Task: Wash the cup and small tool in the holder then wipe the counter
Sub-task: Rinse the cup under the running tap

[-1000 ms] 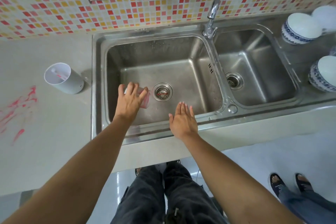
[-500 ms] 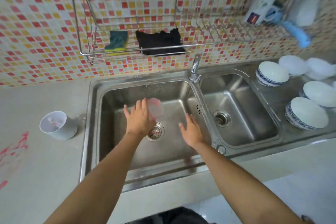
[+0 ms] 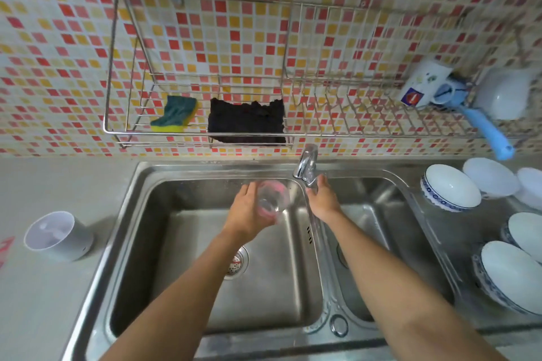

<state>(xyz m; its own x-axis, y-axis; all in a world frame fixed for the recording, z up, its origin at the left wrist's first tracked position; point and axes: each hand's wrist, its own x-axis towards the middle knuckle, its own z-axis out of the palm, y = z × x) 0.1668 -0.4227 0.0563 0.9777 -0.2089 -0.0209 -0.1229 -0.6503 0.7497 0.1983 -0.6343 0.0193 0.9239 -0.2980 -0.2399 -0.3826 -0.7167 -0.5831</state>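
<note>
My left hand (image 3: 247, 212) holds a clear cup with a pink tint (image 3: 271, 195) tilted over the left basin of the steel sink (image 3: 140, 231), just left of the tap. My right hand (image 3: 321, 198) is at the chrome tap (image 3: 306, 165), with its fingers on the tap's base. A white round holder (image 3: 57, 236) stands on the grey counter (image 3: 58, 184) left of the sink; something small and pale shows inside it. Red smears (image 3: 4, 246) mark the counter at the far left edge.
A wire rack (image 3: 202, 129) on the tiled wall carries a green and yellow sponge (image 3: 174, 113) and a black cloth (image 3: 246, 121); further right hang a mug (image 3: 423, 85) and a blue-handled brush (image 3: 488, 133). Several white bowls (image 3: 450, 187) lie upturned on the drainboard at right.
My left hand lifted the cup from the basin floor up toward the tap. My right hand moved from the sink's front edge up to the tap. The view tilted upward.
</note>
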